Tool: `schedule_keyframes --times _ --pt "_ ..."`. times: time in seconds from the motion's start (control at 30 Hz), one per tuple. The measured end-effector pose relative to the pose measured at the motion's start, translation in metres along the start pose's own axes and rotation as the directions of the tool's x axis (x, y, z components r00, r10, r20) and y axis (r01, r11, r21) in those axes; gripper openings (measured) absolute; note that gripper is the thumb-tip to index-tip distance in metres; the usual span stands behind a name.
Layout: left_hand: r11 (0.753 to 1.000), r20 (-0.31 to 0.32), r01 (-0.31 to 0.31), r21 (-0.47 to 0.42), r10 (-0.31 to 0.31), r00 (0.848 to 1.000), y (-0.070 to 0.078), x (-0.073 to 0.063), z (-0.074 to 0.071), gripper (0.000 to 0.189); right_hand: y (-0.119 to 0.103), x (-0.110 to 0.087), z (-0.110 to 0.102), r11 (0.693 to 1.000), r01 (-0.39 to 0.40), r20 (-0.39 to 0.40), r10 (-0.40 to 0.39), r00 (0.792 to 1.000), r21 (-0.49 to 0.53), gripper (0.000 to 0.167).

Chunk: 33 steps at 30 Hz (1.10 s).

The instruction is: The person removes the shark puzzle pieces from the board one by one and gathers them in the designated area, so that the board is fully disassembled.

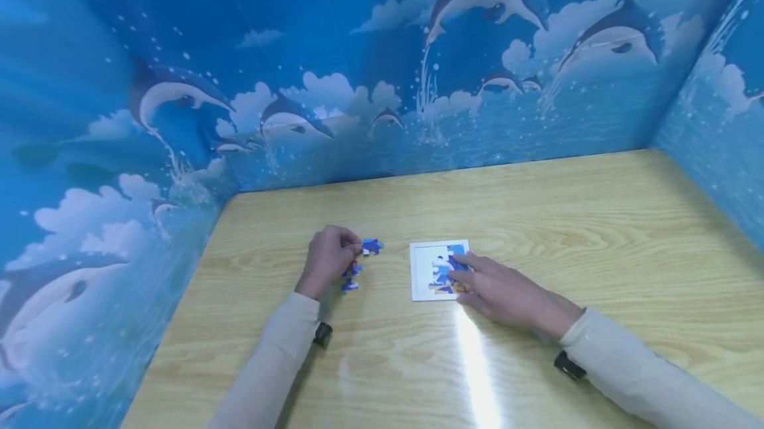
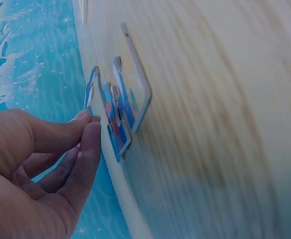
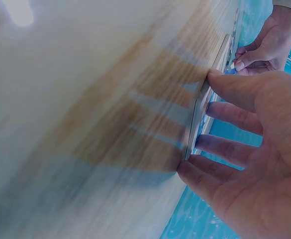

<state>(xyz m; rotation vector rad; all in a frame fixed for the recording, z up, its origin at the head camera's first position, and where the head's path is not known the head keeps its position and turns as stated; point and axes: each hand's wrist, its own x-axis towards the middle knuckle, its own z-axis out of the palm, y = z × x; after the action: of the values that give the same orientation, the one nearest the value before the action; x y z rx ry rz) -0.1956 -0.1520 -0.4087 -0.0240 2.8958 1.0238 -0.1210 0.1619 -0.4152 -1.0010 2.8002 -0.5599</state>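
Observation:
My left hand (image 1: 329,256) pinches a blue jigsaw piece (image 1: 371,245) with white patches by its edge, between thumb and fingertips. In the left wrist view this piece (image 2: 91,88) stands just off the thumb tip. Beside that hand lie other loose pieces (image 1: 350,284), blue with some red. My right hand (image 1: 507,288) rests over the right side of a white puzzle tray (image 1: 421,273), its fingers extended. In the right wrist view the fingertips touch the tray's edge (image 3: 192,127) and its fitted pieces. Pieces fill part of the tray's right half, partly hidden by the fingers; its left part shows bare white.
The wooden table (image 1: 388,363) carries a bright light streak near its front. A blue dolphin-print cloth (image 1: 334,51) walls the back and both sides. A dark wrist strap (image 1: 322,334) sits under each sleeve cuff.

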Motion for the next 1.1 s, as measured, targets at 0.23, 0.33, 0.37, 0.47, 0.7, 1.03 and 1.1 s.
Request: schedule_keyframes --times 0.23,0.33,0.37,0.47,0.7,1.03,1.1 --pt "0.999 -0.010 0.014 0.048 -0.014 1.000 0.003 0.000 0.001 0.003 -0.001 0.000 0.000 1.000 -0.008 0.008 0.008 1.000 0.016 0.045" --pt "0.998 -0.009 0.025 0.061 -0.024 1.000 0.005 0.000 0.001 0.004 -0.001 -0.001 0.000 1.000 -0.006 0.006 0.006 1.000 0.009 0.045" --pt "0.998 -0.009 0.022 0.065 -0.021 1.000 0.005 0.001 0.001 0.004 -0.001 -0.001 0.000 1.000 -0.005 0.004 0.005 1.000 0.007 0.045" --pt "0.997 -0.009 0.014 0.071 -0.013 1.000 0.005 0.001 0.001 0.005 -0.001 -0.001 -0.001 1.000 -0.001 0.001 0.001 1.000 0.004 0.044" --pt "0.998 -0.010 0.002 0.060 -0.002 1.000 0.008 -0.001 0.000 0.006 -0.001 -0.001 -0.001 1.000 -0.002 0.002 0.002 1.000 0.007 0.045" --pt "0.991 0.091 -0.100 0.092 0.091 0.992 0.035 -0.009 0.015 0.006 0.001 -0.001 0.001 1.000 0.007 -0.005 -0.007 1.000 -0.005 0.045" --pt "0.983 0.115 -0.145 0.109 0.132 0.985 0.041 -0.009 0.021 0.007 0.001 -0.001 0.002 1.000 0.000 -0.003 0.000 1.000 -0.007 0.045"
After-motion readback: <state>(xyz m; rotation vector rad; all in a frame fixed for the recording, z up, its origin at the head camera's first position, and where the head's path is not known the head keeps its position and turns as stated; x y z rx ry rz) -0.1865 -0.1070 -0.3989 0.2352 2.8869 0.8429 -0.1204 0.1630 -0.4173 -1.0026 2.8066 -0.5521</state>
